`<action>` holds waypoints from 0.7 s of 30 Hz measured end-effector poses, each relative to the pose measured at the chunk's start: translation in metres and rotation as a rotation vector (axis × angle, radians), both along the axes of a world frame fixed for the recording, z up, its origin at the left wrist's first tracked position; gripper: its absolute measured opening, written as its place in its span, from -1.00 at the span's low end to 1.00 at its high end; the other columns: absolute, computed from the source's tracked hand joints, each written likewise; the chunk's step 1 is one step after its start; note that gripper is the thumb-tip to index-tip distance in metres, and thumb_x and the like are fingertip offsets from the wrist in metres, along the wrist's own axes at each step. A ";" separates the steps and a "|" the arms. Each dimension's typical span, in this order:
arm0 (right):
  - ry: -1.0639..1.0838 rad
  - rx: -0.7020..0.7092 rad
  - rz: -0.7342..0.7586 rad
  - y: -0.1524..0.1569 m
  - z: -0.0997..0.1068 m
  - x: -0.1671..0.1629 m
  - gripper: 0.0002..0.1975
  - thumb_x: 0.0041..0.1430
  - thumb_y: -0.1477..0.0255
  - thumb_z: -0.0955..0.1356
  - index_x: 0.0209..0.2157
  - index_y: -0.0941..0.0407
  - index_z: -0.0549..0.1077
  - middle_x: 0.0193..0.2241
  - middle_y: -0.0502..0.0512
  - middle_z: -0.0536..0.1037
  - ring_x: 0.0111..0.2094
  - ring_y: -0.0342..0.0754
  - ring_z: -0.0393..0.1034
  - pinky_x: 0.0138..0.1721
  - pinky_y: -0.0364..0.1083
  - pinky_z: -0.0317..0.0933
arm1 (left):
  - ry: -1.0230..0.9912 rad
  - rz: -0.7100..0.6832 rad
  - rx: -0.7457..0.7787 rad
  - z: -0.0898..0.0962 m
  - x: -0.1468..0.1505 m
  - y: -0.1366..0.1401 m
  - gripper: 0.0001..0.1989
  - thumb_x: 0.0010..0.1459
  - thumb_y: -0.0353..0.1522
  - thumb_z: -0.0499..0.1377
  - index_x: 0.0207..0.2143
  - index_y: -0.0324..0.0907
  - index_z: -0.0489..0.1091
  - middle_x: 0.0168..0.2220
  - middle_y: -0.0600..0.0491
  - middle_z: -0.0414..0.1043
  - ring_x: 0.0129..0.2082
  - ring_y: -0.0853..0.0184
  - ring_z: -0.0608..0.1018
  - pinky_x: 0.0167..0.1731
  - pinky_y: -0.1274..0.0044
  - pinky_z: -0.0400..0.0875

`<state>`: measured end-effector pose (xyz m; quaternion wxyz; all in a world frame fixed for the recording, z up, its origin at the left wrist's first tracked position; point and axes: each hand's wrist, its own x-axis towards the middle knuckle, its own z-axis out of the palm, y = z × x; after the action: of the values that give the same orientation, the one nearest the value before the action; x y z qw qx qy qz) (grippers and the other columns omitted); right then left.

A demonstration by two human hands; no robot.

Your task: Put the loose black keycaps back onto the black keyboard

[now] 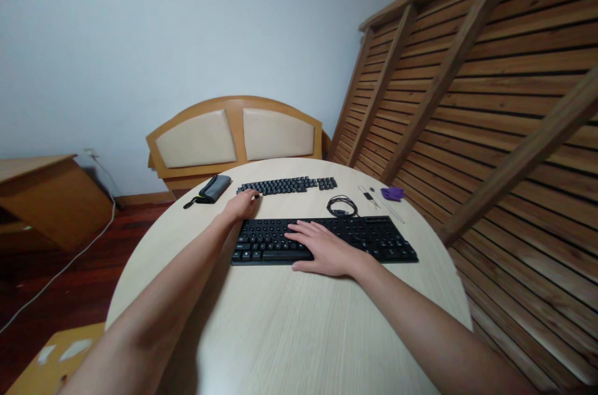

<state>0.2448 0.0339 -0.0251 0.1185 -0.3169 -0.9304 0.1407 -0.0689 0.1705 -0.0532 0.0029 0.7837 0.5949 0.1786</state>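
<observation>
A black keyboard (pixel 275 255) lies across the table. Its lower left rows and spacebar carry keycaps, while other parts look bare. My right hand (pixel 327 250) rests palm down over its middle, fingers spread. Behind the keyboard, loose black keycaps (pixel 284 185) are laid out in rows, with a smaller group (pixel 326 183) at their right end. My left hand (pixel 242 203) reaches to the front left of these rows, its fingertips closed on a small black keycap (pixel 256 197). The fingers partly hide that keycap.
A coiled black cable (pixel 342 205) sits behind the keyboard. Farther right are a wire keycap puller (pixel 369 196), a thin rod (pixel 391 207) and a purple cloth (pixel 392 194). A grey pouch (pixel 215 189) is at the left. Wooden slats (pixel 504 102) lean beside the round table (pixel 289 333).
</observation>
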 end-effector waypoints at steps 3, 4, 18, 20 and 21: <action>0.006 -0.006 0.001 0.000 0.000 0.000 -0.23 0.18 -0.04 0.35 0.32 0.00 0.22 0.39 0.15 0.11 0.39 0.18 -0.10 0.36 0.21 -0.21 | 0.006 0.021 -0.001 0.002 0.001 -0.003 -0.65 0.18 -0.46 0.13 0.02 -0.14 0.47 0.12 -0.07 0.45 0.05 0.17 0.52 0.02 0.49 0.39; 0.009 -0.008 0.002 0.000 0.000 0.000 -0.23 0.18 -0.04 0.36 0.32 -0.01 0.21 0.39 0.14 0.11 0.39 0.18 -0.10 0.36 0.21 -0.21 | 0.004 0.029 -0.002 0.003 0.001 -0.005 -0.66 0.17 -0.46 0.13 0.00 -0.13 0.48 0.10 -0.06 0.45 0.02 0.17 0.53 -0.01 0.50 0.40; 0.014 -0.005 0.006 0.001 -0.001 0.000 -0.23 0.18 -0.04 0.35 0.33 -0.01 0.21 0.39 0.14 0.10 0.39 0.18 -0.10 0.37 0.20 -0.21 | -0.289 0.018 0.008 0.015 0.002 -0.045 -0.80 0.15 -0.32 0.19 -0.21 -0.15 0.56 -0.16 -0.05 0.57 -0.22 0.20 0.59 -0.14 0.45 0.43; 0.008 -0.003 0.003 0.001 0.000 0.000 -0.23 0.18 -0.04 0.35 0.33 -0.01 0.21 0.39 0.14 0.11 0.39 0.18 -0.10 0.36 0.20 -0.21 | -0.378 0.002 0.015 0.015 0.005 -0.052 -0.79 0.18 -0.30 0.17 -0.22 -0.18 0.55 -0.13 -0.09 0.57 -0.19 0.19 0.59 -0.11 0.42 0.44; 0.007 -0.002 0.004 0.001 0.000 0.000 -0.23 0.18 -0.03 0.36 0.33 0.00 0.21 0.39 0.14 0.11 0.39 0.18 -0.09 0.36 0.20 -0.21 | -0.424 -0.006 0.011 0.015 0.006 -0.055 -0.77 0.19 -0.28 0.16 -0.22 -0.20 0.54 -0.13 -0.10 0.57 -0.20 0.19 0.59 -0.11 0.41 0.45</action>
<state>0.2445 0.0345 -0.0252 0.1211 -0.3146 -0.9305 0.1432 -0.0632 0.1153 -0.0384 0.1242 0.7303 0.5776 0.3429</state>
